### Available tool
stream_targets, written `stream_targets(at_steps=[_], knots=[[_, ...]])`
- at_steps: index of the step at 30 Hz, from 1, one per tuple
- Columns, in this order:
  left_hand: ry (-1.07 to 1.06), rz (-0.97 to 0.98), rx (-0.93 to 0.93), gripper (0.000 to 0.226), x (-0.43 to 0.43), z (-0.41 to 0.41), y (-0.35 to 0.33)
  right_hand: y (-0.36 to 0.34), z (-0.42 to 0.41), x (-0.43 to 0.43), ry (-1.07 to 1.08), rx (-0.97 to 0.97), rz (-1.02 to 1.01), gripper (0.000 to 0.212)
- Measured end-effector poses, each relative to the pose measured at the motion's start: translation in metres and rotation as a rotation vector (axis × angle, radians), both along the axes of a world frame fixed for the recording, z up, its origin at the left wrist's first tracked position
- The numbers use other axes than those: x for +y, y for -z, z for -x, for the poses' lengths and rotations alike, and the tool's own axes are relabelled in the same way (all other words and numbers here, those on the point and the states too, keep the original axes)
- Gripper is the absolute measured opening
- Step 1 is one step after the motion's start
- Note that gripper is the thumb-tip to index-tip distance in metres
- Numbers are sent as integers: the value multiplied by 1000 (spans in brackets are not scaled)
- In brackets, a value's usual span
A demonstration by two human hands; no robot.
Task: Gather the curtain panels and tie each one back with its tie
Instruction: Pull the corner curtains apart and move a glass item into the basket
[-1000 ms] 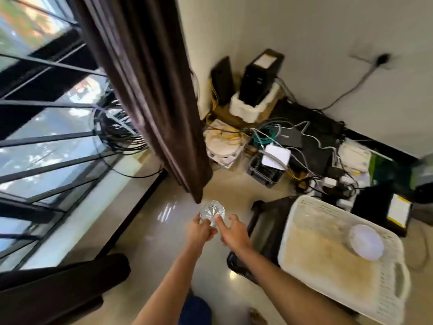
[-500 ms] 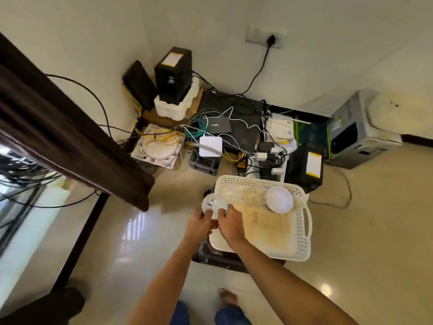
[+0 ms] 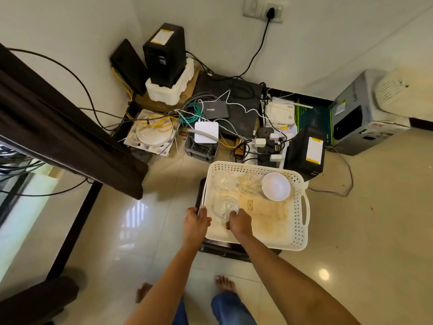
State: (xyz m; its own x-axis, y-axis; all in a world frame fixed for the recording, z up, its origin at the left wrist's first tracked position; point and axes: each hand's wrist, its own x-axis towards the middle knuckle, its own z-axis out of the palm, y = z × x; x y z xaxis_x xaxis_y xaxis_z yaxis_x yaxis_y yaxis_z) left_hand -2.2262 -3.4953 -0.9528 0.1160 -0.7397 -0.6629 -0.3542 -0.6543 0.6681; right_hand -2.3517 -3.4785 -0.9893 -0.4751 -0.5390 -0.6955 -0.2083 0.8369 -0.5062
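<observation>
Standing on a glossy tiled floor (image 3: 351,231), the person looks down into a cluttered room corner.

Left hand (image 3: 196,222): the fingers are curled over the left rim of a white perforated basket (image 3: 302,233) and grip it.

Right hand (image 3: 239,223): it reaches inside the basket, with the fingers curled on the near edge of a clear glass bowl (image 3: 223,205). The bowl is in the near-left part of the basket. Whether it rests on the basket's bottom or is held just off it cannot be told.

Basket contents: a second glass bowl (image 3: 223,181) and a third glass bowl (image 3: 249,183) lie side by side along the far wall. A white dome-shaped bowl (image 3: 276,186) sits just beside them at the far right. The bottom of the basket is stained yellowish-brown. The basket rests on a dark low stand (image 3: 225,250), of which only the edges show.

Curtain panel (image 3: 70,123): dark brown, it runs diagonally across the left of the view. Its hem ends above the floor, left of the basket. It hangs loose, well apart from both hands.

Corner: a black tower unit (image 3: 164,55) stands in a white foam block (image 3: 171,92). Near it are a round white device (image 3: 152,137), a power strip (image 3: 266,143) crowded with plugs, a black box with a yellow label (image 3: 307,152) and a grey carton (image 3: 365,123). A black cable runs up to a wall socket (image 3: 271,11).
</observation>
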Motion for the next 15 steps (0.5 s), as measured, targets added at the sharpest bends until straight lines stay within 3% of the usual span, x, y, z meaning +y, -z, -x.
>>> stream_targets(at_steps=[6, 10, 13, 15], knots=[[-33, -9, -10, 43, 3, -13, 10, 15, 3, 2, 2, -24, -36, 34], [-81, -45, 10, 43, 6, -21, 7, 3, -3, 8, -41, 31, -70, 56], [-81, -45, 10, 41, 7, -27, -5, -18, -8, 18, -132, 250, -121, 59], [-74, -31, 6, 34, 5, -35, -19, -36, -15, 23, -190, 411, -52, 51]])
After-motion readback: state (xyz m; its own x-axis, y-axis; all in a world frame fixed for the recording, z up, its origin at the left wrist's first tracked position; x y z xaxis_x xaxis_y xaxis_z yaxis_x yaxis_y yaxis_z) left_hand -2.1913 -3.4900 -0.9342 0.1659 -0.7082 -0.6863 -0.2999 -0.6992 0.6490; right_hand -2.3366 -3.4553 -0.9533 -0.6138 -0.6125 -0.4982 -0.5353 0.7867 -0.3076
